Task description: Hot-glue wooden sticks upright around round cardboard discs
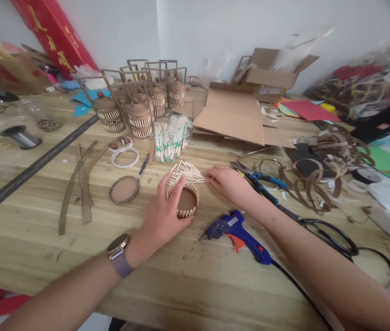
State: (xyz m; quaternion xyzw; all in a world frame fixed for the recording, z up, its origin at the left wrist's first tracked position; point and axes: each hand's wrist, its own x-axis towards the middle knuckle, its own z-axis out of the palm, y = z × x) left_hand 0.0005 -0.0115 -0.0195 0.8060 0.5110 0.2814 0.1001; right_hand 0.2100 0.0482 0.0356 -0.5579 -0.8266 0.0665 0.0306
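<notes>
The basket (186, 213) sits between the left hand's (158, 214) thumb and fingers, which part just enough to hold its wall. Behind the basket, right-hand (227, 181) fingertips bunch at the sticks (189, 172); whether they grip one, I cannot tell.

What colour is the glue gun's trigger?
The trigger is orange-red, against the blue body of the glue gun; the head view shows it best.
</notes>
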